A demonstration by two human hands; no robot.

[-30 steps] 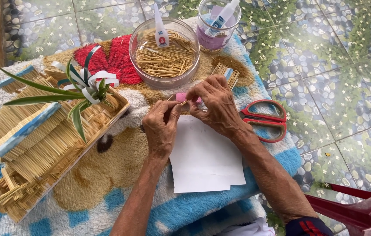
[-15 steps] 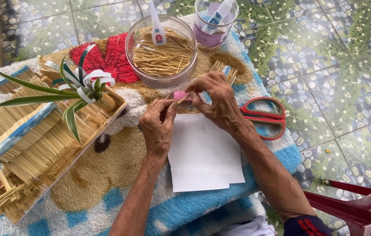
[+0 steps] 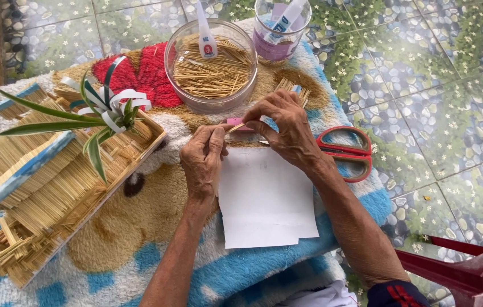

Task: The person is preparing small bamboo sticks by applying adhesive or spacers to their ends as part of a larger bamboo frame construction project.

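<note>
My left hand [image 3: 203, 161] and my right hand [image 3: 285, 129] meet above a white sheet of paper [image 3: 264, 199] and pinch a thin wooden stick [image 3: 236, 127] between their fingertips. A pink object [image 3: 236, 121] lies just behind the stick, partly hidden by my fingers. Beyond my hands stands a clear round bowl [image 3: 212, 62] full of thin sticks, with a small glue tube [image 3: 206, 35] leaning in it. Red-handled scissors [image 3: 351, 151] lie right of my right hand.
A model house of sticks [image 3: 48, 170] with a green-leaved plant [image 3: 91, 119] fills the left on a patterned fluffy blanket [image 3: 116, 256]. A clear jar [image 3: 281, 25] with tubes stands at the back. A red chair part [image 3: 457, 273] is at bottom right, on a pebble-patterned tile floor [image 3: 440, 85].
Both hands stay over the paper, working the stick between the fingertips; the view has shifted slightly.
</note>
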